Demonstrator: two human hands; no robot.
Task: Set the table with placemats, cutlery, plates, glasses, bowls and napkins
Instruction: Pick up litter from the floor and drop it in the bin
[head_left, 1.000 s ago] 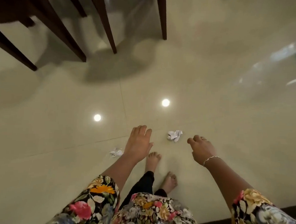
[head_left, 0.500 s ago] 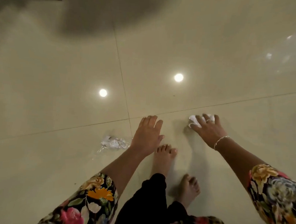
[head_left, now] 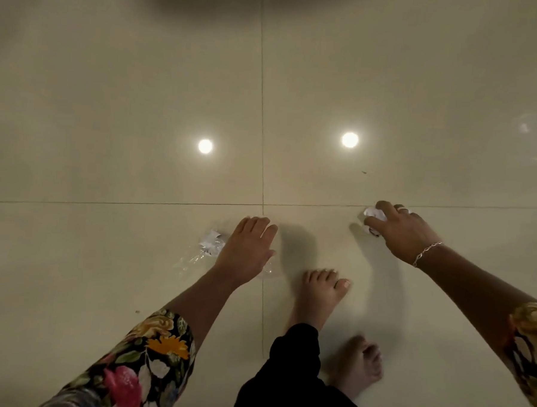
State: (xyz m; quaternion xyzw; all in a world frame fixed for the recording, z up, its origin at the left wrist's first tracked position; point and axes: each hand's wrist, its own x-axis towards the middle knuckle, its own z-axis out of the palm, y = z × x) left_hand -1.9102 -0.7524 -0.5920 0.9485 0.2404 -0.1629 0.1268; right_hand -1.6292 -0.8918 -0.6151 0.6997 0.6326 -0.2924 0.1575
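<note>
The right hand [head_left: 399, 233] clutched a mostly hidden white wad [head_left: 373, 213], while the left hand [head_left: 246, 249], fingers straight, half covered what seemed a clear wrapper [head_left: 201, 251].

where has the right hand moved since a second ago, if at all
Yes: right hand moved left onto the crumpled paper by the tile joint, fingers gripping it.

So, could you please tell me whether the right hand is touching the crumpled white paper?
Touching. The head view shows the right hand with its thumb and fingers curled round the paper, no gap between them.
</note>
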